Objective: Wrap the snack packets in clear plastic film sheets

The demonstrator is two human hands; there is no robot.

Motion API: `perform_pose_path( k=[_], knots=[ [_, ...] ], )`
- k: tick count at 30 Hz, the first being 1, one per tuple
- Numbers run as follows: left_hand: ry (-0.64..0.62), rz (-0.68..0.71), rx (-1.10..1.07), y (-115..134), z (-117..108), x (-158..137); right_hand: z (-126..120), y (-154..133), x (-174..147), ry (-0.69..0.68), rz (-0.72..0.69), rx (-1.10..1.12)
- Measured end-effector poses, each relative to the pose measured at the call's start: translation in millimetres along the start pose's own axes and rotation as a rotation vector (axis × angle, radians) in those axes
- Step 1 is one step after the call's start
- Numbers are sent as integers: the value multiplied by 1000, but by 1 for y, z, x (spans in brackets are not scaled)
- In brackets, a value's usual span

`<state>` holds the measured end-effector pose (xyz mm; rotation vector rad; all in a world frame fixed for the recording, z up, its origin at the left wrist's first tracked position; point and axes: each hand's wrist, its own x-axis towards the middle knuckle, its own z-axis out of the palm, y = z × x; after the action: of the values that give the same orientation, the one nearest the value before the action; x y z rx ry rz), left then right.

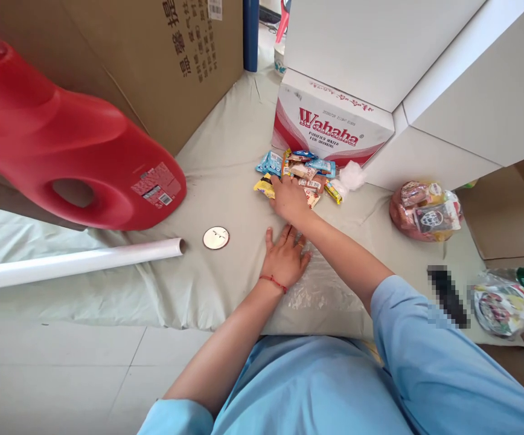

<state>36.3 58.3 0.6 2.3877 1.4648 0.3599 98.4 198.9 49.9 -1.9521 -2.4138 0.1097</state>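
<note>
Snack packets (313, 183): small sealed wrappers in blue, yellow, brown and cream, printed, glossy, heaped loosely and overlapping.
Heap position: on the pale cloth (239, 181), just in front of the red-and-white Wahaha carton (332, 124); crumpled translucent plastic (352, 176) beside its right end.
Heap axis: longer from left to right, roughly following the carton's front; individual wrappers lie at mixed angles.
Yellow packet (264, 186): at the heap's near left edge, visible end pointing left, remainder covered by fingers.
Narrow yellow-green packet (333, 192): at the right edge, long axis slanting from upper left to lower right.
Right hand (290, 200): over the near side of the heap, fingers bent down onto wrappers; whether any is gripped cannot be told.
Left hand (284, 258): palm down, fingers spread and unclenched, beside the right forearm, at the edge of a clear plastic sheet or bag (320, 287).
</note>
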Motion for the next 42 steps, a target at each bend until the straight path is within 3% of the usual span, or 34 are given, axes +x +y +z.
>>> perform_pose_path(
  k=[4,8,11,14,17,22,25,33,36,42],
  knots=[
    [18,1,-10,0,0,-1,-13,20,0,9,28,136],
    [18,-4,-21,1,0,-2,-37,68,-31,15,34,601],
    [17,0,-29,1,0,-1,-50,109,-76,-275,122,1025],
    [13,-1,-27,1,0,-1,-51,139,-121,-530,272,1159],
    [20,-5,-12,1,0,-1,-41,156,-151,-579,314,1077],
    [20,-2,19,1,0,-1,-31,165,-173,-107,165,601],
    [15,1,37,2,-1,-1,-28,159,-185,39,64,388],
    [33,-9,42,2,2,-1,-5,134,-203,-63,-95,218],
    [32,-7,41,2,2,-1,-5,132,-203,-31,-67,228],
    [23,-13,55,3,3,-1,-7,127,-198,-111,21,174]
  ],
)
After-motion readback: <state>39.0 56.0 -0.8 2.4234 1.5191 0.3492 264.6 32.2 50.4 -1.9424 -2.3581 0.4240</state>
